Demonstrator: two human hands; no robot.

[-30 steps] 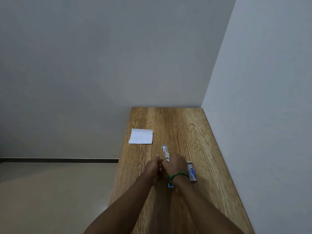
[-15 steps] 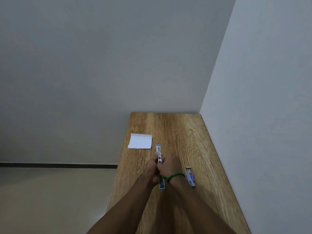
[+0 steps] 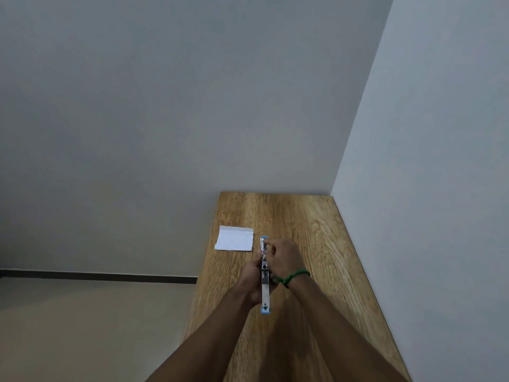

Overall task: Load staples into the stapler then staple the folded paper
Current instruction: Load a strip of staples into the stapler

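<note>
I'm seeing the left hand (image 3: 252, 282) and right hand (image 3: 283, 260) gripping one stapler (image 3: 265, 288) with curled fingers (image 3: 271, 248); one folded paper (image 3: 235, 242) is lying left beyond them.

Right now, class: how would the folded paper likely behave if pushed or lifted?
The folded paper looks thin and flat, so it probably slides lightly across the wooden table. Its overlapping flap at the far edge may flop open when lifted.

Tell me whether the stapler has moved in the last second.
Yes. The stapler has shifted left across the table, its far end now nearer the folded paper, which lies where it did.
</note>
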